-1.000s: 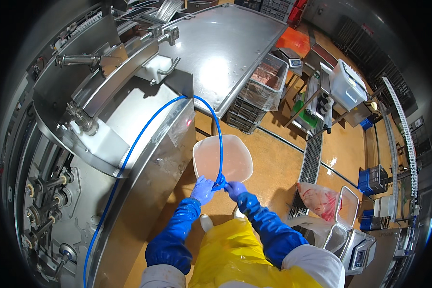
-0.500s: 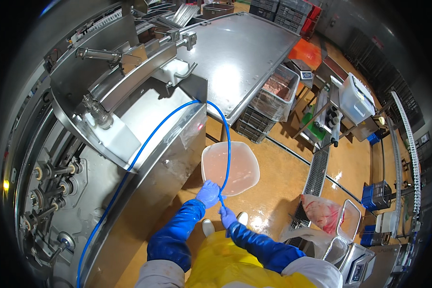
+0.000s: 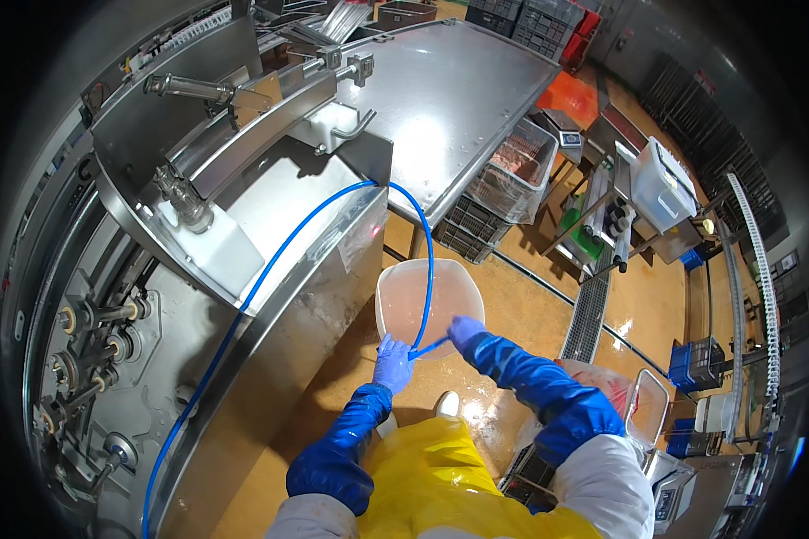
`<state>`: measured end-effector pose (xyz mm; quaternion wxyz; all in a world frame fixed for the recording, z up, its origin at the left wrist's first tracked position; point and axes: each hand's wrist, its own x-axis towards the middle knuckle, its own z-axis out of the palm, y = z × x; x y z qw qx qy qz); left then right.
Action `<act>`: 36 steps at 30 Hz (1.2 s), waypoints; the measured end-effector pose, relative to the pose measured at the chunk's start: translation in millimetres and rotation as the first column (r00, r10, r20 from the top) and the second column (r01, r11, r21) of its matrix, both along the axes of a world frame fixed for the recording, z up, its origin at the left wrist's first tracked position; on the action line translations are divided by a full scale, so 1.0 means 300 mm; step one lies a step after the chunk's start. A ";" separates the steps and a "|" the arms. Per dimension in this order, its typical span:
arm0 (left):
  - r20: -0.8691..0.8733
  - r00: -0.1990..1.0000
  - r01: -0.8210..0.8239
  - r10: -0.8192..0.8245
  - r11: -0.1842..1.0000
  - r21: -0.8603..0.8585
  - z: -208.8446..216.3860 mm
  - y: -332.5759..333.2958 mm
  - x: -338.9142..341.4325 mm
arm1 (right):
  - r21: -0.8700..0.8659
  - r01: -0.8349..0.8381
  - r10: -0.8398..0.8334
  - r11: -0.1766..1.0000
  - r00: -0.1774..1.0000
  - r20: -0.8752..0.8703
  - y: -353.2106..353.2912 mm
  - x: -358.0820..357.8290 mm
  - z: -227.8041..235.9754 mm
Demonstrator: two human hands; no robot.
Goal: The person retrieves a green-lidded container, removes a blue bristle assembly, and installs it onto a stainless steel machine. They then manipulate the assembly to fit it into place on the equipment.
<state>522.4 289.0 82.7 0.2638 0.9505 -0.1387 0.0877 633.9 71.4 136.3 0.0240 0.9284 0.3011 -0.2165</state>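
Observation:
A blue hose (image 3: 430, 269) arches over the metal machine edge and down across a white tub (image 3: 469, 298) of pinkish liquid on the floor. My left hand (image 3: 393, 364), in a purple glove, is closed round the hose at the tub's near left rim. Whether it also touches the rim I cannot tell. From there a short stretch of hose runs right to my right hand (image 3: 466, 331), also gloved, closed on it over the tub's near right side. The hose end is hidden.
On the left stands a steel machine (image 3: 288, 359) with rollers. A steel table (image 3: 476, 67) lies ahead, and stacked crates (image 3: 476, 229) stand beside its right edge. A floor drain grate (image 3: 589, 314) and a wire-framed bag (image 3: 643, 409) are to the right.
My right hand has moved forward and right, drawing the hose stretch sideways. My left hand has shifted slightly down. More of the tub's far inner wall shows.

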 end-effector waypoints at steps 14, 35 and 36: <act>-0.081 0.997 -0.023 0.009 0.984 -0.176 -0.020 0.017 0.000 | 0.494 0.860 0.042 0.124 0.493 -0.869 0.161 -0.172 -0.212; -0.256 0.954 0.097 -0.157 0.968 -0.230 0.082 0.093 0.102 | 0.356 0.521 -0.403 0.776 0.843 -0.356 0.252 -0.633 -0.328; -0.185 0.963 0.168 -0.198 0.972 -0.165 0.077 0.078 0.113 | 0.366 0.483 -0.351 0.795 0.859 -0.372 0.234 -0.619 -0.323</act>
